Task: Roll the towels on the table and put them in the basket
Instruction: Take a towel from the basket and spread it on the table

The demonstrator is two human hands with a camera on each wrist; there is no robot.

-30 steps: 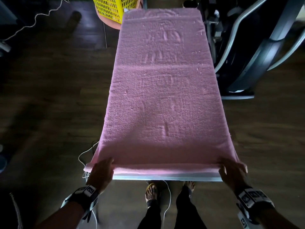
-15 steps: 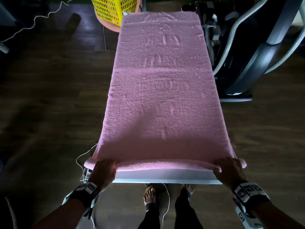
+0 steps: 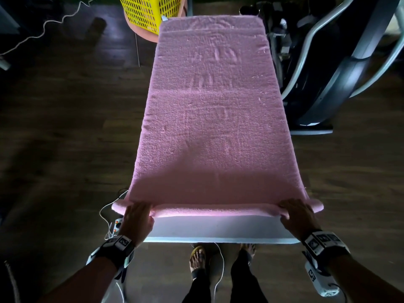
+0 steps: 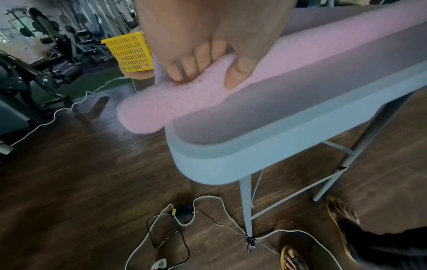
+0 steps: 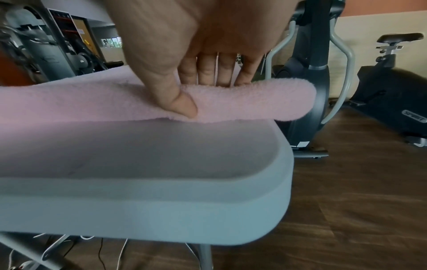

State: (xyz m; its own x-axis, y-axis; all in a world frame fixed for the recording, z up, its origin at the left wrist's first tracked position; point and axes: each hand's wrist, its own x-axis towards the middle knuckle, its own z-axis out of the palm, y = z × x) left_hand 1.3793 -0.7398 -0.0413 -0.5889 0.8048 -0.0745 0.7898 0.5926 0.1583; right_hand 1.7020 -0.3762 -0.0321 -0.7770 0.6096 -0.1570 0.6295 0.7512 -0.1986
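Head view shows the left hand (image 3: 136,217) at about 7 o'clock and the right hand (image 3: 298,217) at about 5 o'clock, each set on an end of the near roll of the pink towel (image 3: 209,119). Both wrist views show the grip: the left hand's fingers (image 4: 184,67) curl over the top of the roll with the thumb pressed against its near side, and the right hand's thumb (image 5: 182,104) digs into the roll's front while its fingers hook over the back. So both hands are closed round the roll, one at each end.

Only a thin roll is made, probably the first turn or two. Nearly all of the towel lies flat, stretching away toward 12 o'clock over the grey surface (image 3: 218,228), of which a bare strip shows between the roll and the near edge. The roll's ends overhang the surface on both sides.

Rolling is barely begun, I judge; the yellow basket (image 3: 150,12), at about 11 o'clock beyond the far end, shows no towel in the part visible.
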